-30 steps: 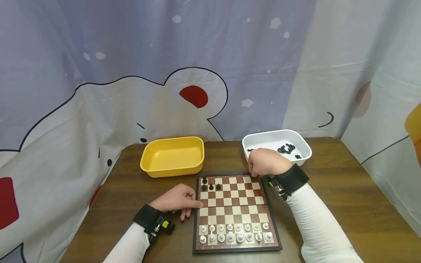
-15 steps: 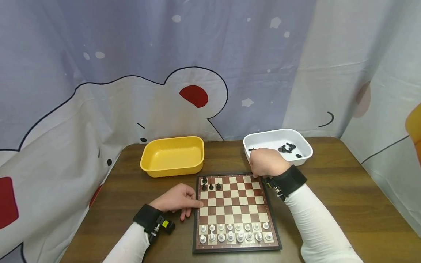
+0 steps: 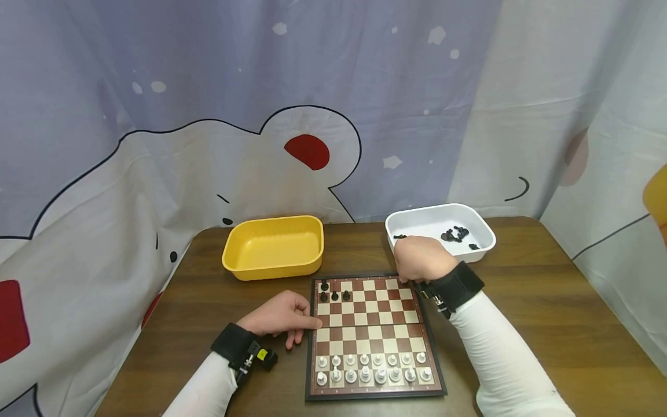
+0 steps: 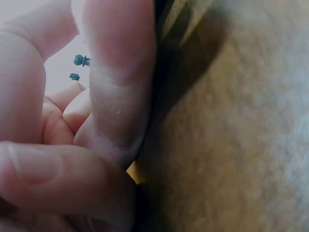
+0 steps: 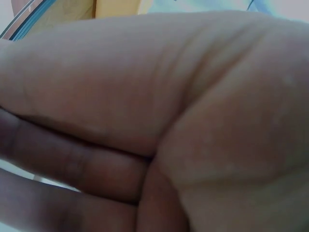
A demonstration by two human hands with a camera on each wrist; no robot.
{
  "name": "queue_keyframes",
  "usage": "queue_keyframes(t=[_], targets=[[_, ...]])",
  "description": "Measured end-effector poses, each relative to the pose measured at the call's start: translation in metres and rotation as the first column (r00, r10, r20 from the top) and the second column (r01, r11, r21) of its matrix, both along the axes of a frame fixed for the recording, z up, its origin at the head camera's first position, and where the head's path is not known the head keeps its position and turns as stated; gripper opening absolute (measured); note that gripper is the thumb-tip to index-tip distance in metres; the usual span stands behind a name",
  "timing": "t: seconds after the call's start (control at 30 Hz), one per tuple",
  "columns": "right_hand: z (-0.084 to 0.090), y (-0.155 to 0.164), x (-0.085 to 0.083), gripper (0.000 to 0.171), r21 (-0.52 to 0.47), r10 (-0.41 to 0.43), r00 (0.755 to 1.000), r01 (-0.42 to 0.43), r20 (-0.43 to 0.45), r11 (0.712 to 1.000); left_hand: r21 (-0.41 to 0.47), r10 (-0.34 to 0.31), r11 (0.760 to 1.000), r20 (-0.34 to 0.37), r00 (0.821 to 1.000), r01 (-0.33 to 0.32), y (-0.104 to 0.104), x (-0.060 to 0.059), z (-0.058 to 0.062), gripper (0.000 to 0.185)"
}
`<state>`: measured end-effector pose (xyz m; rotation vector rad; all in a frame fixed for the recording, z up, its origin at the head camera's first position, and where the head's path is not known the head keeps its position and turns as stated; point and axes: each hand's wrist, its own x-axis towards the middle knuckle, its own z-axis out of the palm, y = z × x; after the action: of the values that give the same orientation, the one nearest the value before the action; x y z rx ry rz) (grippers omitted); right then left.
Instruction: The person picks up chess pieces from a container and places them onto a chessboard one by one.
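Observation:
A folding chessboard [image 3: 385,333] lies on the table, its two near rows filled with white pieces [image 3: 365,375]. Several black pieces [image 3: 334,296] stand in its far left corner. My left hand [image 3: 278,315] rests beside the board, one digit extended onto its left border and the others loosely bent. At the far right corner, my right hand [image 3: 423,259] is lowered with curled fingers, its fingertips by the corner squares. The right wrist view shows folded fingers [image 5: 72,164] and palm; I cannot tell what is between the fingertips, which are hidden.
Behind the board's right side is a white tray [image 3: 482,246] with several black pieces [image 3: 455,234] inside, partly covered by my right hand. A yellow tray [image 3: 271,271] stands behind the board's left side. A patterned curtain [image 3: 208,174] hangs beyond the table [image 3: 547,324].
My right hand stays at the far right corner, shifting only very slightly. The left hand, board and pieces in view look the same.

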<state>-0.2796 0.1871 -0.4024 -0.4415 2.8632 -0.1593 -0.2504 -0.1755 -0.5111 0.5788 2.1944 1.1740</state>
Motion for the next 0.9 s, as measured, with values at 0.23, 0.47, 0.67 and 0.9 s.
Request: queue_keyframes(t=[0.23, 0.47, 0.67, 0.9], targets=[[0.001, 0.000, 0.002, 0.017, -0.019, 0.002, 1.000, -0.002, 0.008, 1.000, 0.000, -0.001, 1.000, -0.004, 1.000, 0.001, 0.000, 0.001, 0.001, 0.046], [0.005, 0.008, -0.001, 0.024, -0.077, 0.024, 1.000, -0.026, -0.019, 0.997, 0.005, -0.004, 1.000, 0.005, 1.000, 0.004, 0.000, 0.001, 0.001, 0.047], [0.011, 0.017, -0.008, 0.033, -0.117, 0.060, 0.986, -0.080, -0.158, 0.990, 0.003, -0.007, 1.000, -0.002, 1.000, 0.007, 0.000, 0.000, 0.001, 0.047], [0.006, 0.029, -0.022, 0.012, -0.176, 0.010, 0.959, -0.062, -0.282, 0.982, -0.004, -0.008, 1.000, -0.014, 1.000, 0.008, 0.000, -0.001, -0.001, 0.047]])
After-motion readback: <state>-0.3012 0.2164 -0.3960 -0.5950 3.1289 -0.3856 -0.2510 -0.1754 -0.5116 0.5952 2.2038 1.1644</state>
